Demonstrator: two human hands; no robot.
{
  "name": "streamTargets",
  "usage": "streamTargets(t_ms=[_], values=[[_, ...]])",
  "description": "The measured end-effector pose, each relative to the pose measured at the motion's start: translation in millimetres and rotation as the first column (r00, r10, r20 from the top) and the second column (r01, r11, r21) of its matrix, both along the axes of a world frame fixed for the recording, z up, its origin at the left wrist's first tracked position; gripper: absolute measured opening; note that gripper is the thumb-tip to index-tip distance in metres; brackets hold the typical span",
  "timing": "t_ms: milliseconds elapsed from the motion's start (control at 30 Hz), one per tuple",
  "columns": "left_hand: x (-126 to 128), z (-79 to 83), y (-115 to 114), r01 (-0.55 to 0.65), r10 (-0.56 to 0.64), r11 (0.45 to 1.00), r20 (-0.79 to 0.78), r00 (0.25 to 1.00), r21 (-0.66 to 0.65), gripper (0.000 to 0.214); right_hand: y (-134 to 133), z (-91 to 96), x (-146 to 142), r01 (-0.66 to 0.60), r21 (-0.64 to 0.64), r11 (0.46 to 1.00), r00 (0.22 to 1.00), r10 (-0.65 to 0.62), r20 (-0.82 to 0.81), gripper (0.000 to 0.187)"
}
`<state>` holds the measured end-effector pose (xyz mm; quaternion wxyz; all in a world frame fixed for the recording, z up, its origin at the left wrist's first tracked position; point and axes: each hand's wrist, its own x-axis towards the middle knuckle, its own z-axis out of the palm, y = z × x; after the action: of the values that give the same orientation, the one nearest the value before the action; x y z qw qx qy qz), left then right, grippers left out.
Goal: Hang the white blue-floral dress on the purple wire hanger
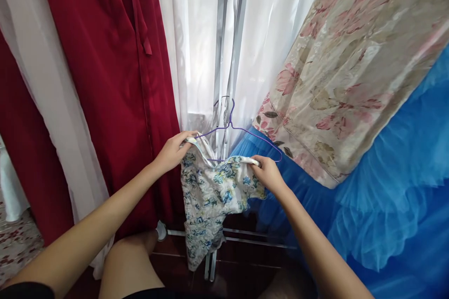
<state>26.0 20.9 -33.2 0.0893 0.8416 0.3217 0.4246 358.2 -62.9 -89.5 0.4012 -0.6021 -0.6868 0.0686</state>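
A white garment with blue and yellow flowers [213, 187] hangs from both my hands, its lower part dangling to the left. My left hand [175, 149] is closed, pinching the garment's left shoulder edge by the left end of a thin purple hanger [254, 131]. With fingers closed, my right hand [267, 171] grips the right shoulder edge just below the hanger's right end. That right end sticks out above the fabric, outside it. The hanger's left tip is hidden by my left hand and the cloth. The hook points up in front of a metal pole.
Upright metal poles [224, 32] stand before a white curtain [196, 32]. Long red fabric [105, 79] hangs at the left. On the right hang a beige floral dress [333, 79] and blue tulle [379, 205]. Metal base bars [245, 238] run low over the dark floor.
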Motion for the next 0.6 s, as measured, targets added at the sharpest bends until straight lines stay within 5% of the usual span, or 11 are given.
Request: streamTargets(t_ms=[133, 300, 367, 467, 600], values=[[27, 8.4, -17, -0.111, 0.109, 0.992, 0.04, 0.993, 0.055, 0.023, -23, -9.9, 1, -0.004, 0.119, 0.993, 0.995, 0.015, -0.094, 0.023], [29, 7.5, -24, -0.058, 0.055, 0.994, 0.036, 0.998, 0.097, 0.017, -40, 0.6, 40, 0.288, 0.32, 0.903, 0.923, -0.172, -0.344, 0.067], [24, 10.4, -19, -0.041, 0.038, 0.995, 0.034, 0.999, 0.089, 0.018, -43, 15.1, 58, 0.201, 0.264, 0.943, 0.947, -0.117, -0.3, 0.056], [12, 16.1, -4, -0.11, 0.105, 0.992, 0.069, 0.992, 0.069, 0.024, -49, 41.6, 72, 0.007, 0.111, 0.994, 0.952, 0.028, -0.304, 0.015], [-6, 11.0, 19, -0.255, 0.261, 0.964, 0.102, 0.96, -0.069, 0.034, -55, 64.4, 58, -0.294, -0.103, 0.95, 0.759, 0.167, -0.629, 0.028]])
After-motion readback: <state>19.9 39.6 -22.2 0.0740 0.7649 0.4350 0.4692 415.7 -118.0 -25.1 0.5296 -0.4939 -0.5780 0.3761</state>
